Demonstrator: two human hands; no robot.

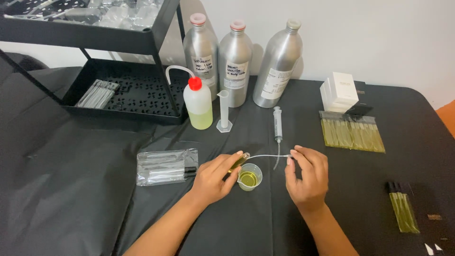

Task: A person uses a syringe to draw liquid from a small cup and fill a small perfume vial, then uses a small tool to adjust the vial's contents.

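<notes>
Yellow liquid sits in a small cup (249,177) on the black surface (85,189). Just above it, a tiny bottle (238,162) is held by the left hand (215,178), while a thin tube (268,156) is pinched by the right hand (308,178).

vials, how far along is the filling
Done: a row of filled yellow vials lies by the white boxes, and a few more sit at the right edge. In hand: the left hand tilts a vial over the small cup, while the right hand holds a pipette. Left: a bag of empty vials.
</notes>
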